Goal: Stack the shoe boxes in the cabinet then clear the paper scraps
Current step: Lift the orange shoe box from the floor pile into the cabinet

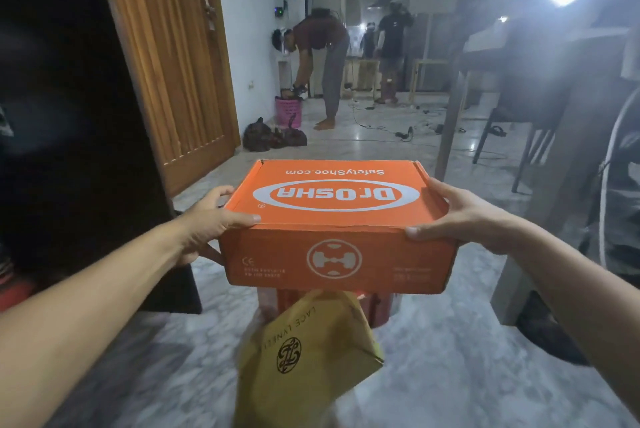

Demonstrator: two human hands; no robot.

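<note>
Above the pale marble floor, out in front of the person at arm's length, an orange shoe box is held level between two bare hands. Left hand clasps the box's left end: the thumb lies flat along the lid's near edge, the other fingers curl round the far side of that end, and one fingertip shows under the bottom corner. Right hand grips the right end the same way, thumb pressed on the lid's near right corner, fingers wrapped up along the side wall. Both hands are spread only as wide as the box's ends.

The box is closed, its lid flaps tucked in at the far corners. On the lid a white oval logo and a web address read upside down from where the person stands; the near wall carries a round white emblem and small, blurred print.

Just below the box hangs a yellow paper bag with a black round monogram, and behind that bag something red stands on the floor, mostly hidden. Left of the box rises a wooden door. Well beyond the box a person bends over a pink basket.
</note>
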